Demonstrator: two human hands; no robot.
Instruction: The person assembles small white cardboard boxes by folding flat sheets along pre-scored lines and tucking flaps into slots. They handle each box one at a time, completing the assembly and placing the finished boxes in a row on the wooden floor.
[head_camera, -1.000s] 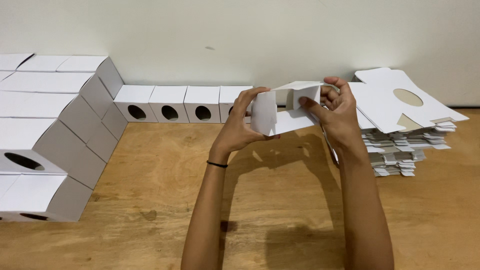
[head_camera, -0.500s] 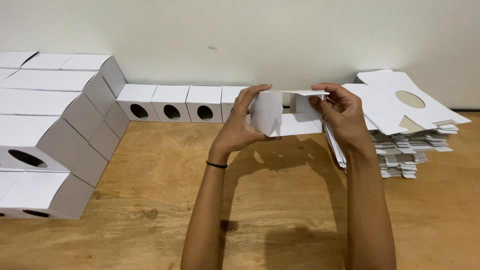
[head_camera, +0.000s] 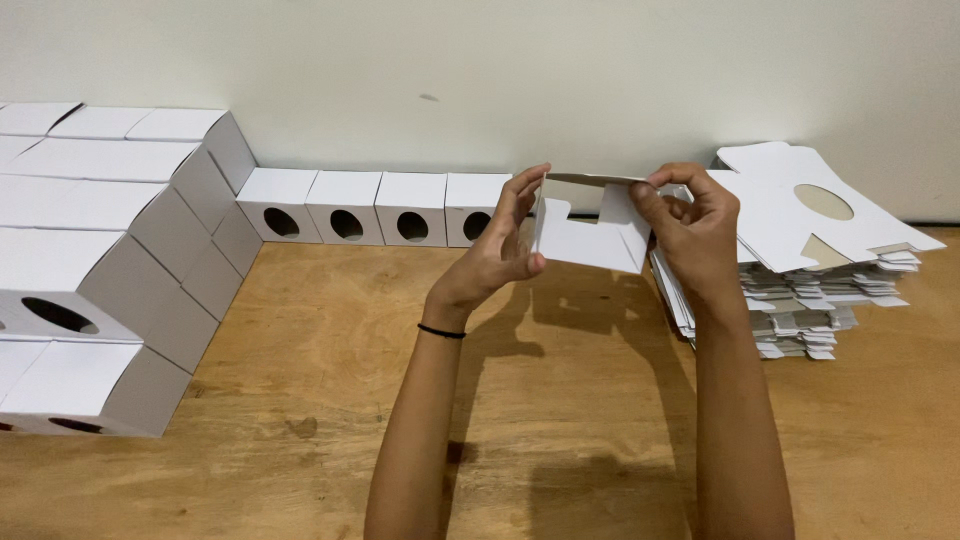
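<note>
Both hands hold one half-folded white cardboard box (head_camera: 592, 232) in the air above the wooden table (head_camera: 330, 380). My left hand (head_camera: 497, 250) grips its left side, thumb in front and fingers over the top edge. My right hand (head_camera: 692, 228) pinches the right side, with a flap under the fingers. The box's bottom flaps hang open towards me. A thin black band circles my left wrist.
A stack of flat white box blanks (head_camera: 815, 250) with an oval cut-out lies at the right. A row of finished white boxes with oval holes (head_camera: 375, 207) lines the wall. More finished boxes (head_camera: 95, 260) are piled in tiers at the left.
The box has been turned and squared up between the hands. Its side panel, angled before, now faces me flat, and my right hand has moved onto the right flap.
</note>
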